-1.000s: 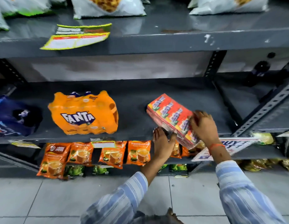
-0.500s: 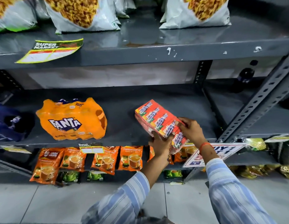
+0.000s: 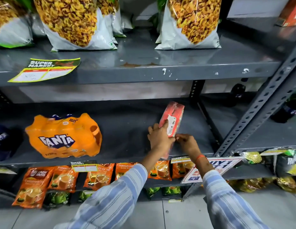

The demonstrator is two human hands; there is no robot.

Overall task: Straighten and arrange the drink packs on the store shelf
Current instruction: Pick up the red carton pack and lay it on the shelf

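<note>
Drink packs are two on the grey middle shelf [image 3: 127,146]: an orange shrink-wrapped multipack [image 3: 63,135] printed "FANTA" in white on a dark blue badge, with a small "SNACK PACK" mark near its top, and a red-orange carton pack [image 3: 172,119] standing on its edge well to the right of the Fanta pack. A white sticker on the carton pack's near end carries small writing too blurred to read.

The left hand [image 3: 159,137] is pressed flat against the carton pack's left face, fingers spread and wrapped onto its near end. The right hand [image 3: 187,142] pinches the pack's lower near corner between thumb and fingertips, closed on it. The pack leans slightly away from the Fanta pack, its bottom near the shelf's front lip.

Above the Fanta pack, a yellow-green price tag [image 3: 44,69] on the upper shelf reads "SUPER MARKET"; its handwritten boxes cannot be read. Snack bags [image 3: 74,22] stand behind that tag. Below the Fanta pack hang orange tea pouches [image 3: 64,177], some reading "Premium"; the leftmost shows "WAGH BAKRI", partly blurred. To the right of the carton pack, below the shelf lip, a white sign [image 3: 221,164] reads "BUY 1", partly covered by the right wrist.
</note>
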